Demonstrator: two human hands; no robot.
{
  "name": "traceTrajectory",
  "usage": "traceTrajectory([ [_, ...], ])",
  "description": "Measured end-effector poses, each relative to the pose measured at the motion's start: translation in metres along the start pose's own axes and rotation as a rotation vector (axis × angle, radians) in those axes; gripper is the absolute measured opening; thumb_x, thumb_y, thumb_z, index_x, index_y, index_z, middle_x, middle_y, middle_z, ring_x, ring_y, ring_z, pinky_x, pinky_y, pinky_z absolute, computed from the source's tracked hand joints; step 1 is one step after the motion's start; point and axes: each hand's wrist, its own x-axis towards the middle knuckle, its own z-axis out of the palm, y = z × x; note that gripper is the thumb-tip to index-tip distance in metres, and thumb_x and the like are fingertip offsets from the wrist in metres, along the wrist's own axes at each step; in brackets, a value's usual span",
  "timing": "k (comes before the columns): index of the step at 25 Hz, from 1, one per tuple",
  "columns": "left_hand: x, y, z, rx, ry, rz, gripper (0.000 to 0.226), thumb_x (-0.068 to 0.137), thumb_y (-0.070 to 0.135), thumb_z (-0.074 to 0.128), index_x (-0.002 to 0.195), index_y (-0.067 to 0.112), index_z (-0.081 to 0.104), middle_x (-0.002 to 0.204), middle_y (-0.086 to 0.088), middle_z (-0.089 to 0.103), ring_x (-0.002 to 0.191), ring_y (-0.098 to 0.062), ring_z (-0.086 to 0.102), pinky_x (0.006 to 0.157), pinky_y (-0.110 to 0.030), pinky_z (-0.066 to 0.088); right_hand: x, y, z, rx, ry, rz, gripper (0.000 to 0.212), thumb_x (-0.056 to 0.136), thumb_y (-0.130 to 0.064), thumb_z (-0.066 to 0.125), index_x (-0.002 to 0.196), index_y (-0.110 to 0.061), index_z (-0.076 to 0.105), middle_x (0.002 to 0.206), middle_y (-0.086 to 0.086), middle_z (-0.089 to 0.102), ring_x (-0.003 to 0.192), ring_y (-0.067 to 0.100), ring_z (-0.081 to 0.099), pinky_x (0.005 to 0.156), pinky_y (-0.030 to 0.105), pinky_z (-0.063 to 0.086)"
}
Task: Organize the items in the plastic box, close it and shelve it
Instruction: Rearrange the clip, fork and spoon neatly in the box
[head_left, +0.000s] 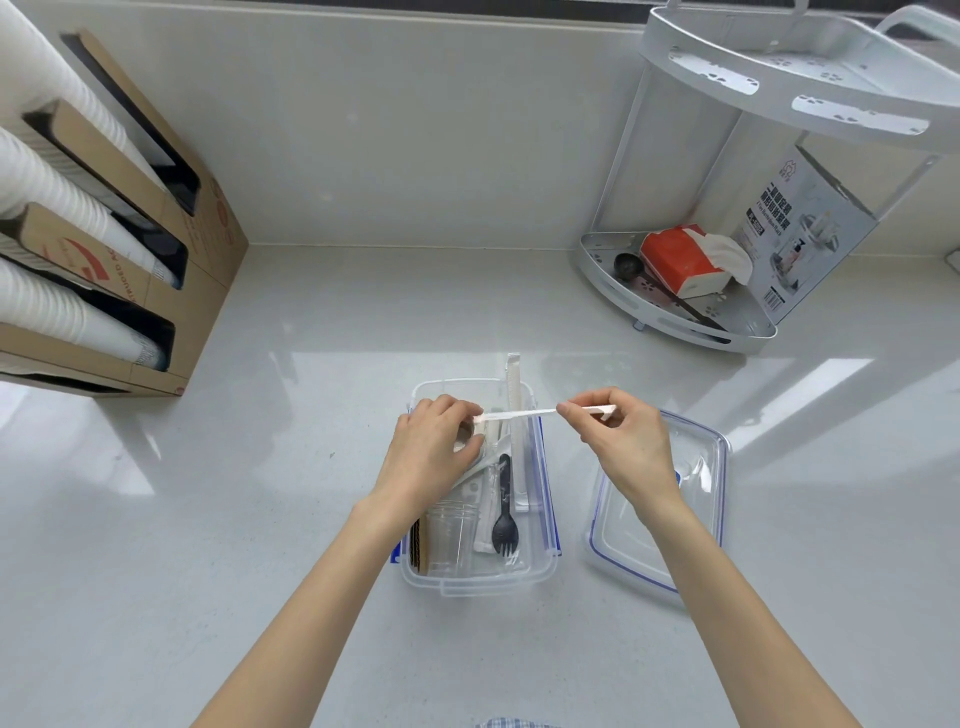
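White glossy counter (311, 467), corner shelf rack (727, 322) at back right, cardboard cup dispenser (171, 249) at left. Clear plastic box (540, 566) sits open at centre; its lid (696, 519) lies flat just to the right. Inside: black spork (503, 519), clear cup (452, 535), wrapped utensils. Tall wrapped stick (513, 379) pokes above the far rim. Right hand (623, 441) pinches a thin white wrapped stick (524, 413) held level above the box; left hand (431, 447) grips its other end, fingers curled.

Both hands — left hand (434, 447), right hand (621, 441) — pinch 1 white stick (524, 413) over open plastic box (543, 545) (lid (691, 467) beside, R side).
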Motion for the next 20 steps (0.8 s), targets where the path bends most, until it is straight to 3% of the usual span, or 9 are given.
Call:
traceTrajectory([
  [5,-0.004,0.018,0.007,-0.169,-0.028,0.106,0.032,0.084,0.03,0.058,0.114,0.02,0.059,0.101,0.002,0.059,0.092,-0.013,0.047,0.091,-0.031,0.04,0.002,-0.012,-0.001,-0.053,-0.11,-0.056,0.022,0.078,-0.025,0.07,0.06,-0.028,0.058,0.053,-0.006,0.052,0.052,0.009,0.047,0.045,0.006,0.035],
  [8,-0.004,0.025,0.009,-0.235,0.097,0.106,0.02,0.084,0.022,0.058,0.099,0.011,0.067,0.088,-0.005,0.066,0.076,-0.012,0.048,0.079,-0.032,0.043,0.006,-0.019,0.008,-0.006,-0.172,-0.118,0.021,0.079,-0.025,0.069,0.061,-0.027,0.058,0.054,-0.006,0.051,0.052,0.009,0.045,0.051,0.013,0.036],
  [11,-0.003,0.022,0.003,-0.344,0.181,-0.002,0.017,0.084,0.017,0.058,0.093,0.008,0.069,0.074,-0.002,0.063,0.062,-0.01,0.049,0.067,-0.02,0.042,0.015,-0.025,0.016,0.142,-0.182,-0.107,0.012,0.085,-0.029,0.061,0.075,-0.023,0.058,0.064,-0.006,0.057,0.052,0.001,0.051,0.055,0.012,0.04],
  [13,-0.003,0.018,-0.003,-0.436,0.217,-0.095,0.015,0.084,0.016,0.058,0.091,0.009,0.069,0.071,0.0,0.062,0.06,-0.004,0.053,0.062,-0.012,0.041,0.025,-0.021,0.025,0.122,-0.14,-0.068,0.014,0.087,-0.033,0.057,0.089,-0.019,0.059,0.074,-0.005,0.059,0.063,0.005,0.056,0.066,0.018,0.043],
  [16,-0.004,0.01,-0.009,-0.499,0.251,-0.184,0.013,0.085,0.017,0.058,0.088,0.01,0.069,0.07,0.005,0.064,0.062,0.012,0.056,0.059,-0.003,0.042,0.039,-0.007,0.042,-0.08,-0.091,-0.036,0.034,0.085,-0.034,0.06,0.111,-0.012,0.058,0.093,0.001,0.055,0.083,0.017,0.052,0.078,0.025,0.04],
  [20,-0.004,0.001,-0.01,-0.543,0.233,-0.228,0.009,0.085,0.019,0.057,0.085,0.021,0.066,0.068,0.016,0.063,0.063,0.014,0.055,0.063,-0.01,0.044,0.054,0.002,0.059,-0.362,-0.177,0.05,0.049,0.084,-0.031,0.06,0.127,-0.011,0.048,0.123,0.012,0.046,0.11,0.026,0.052,0.09,0.03,0.039],
])
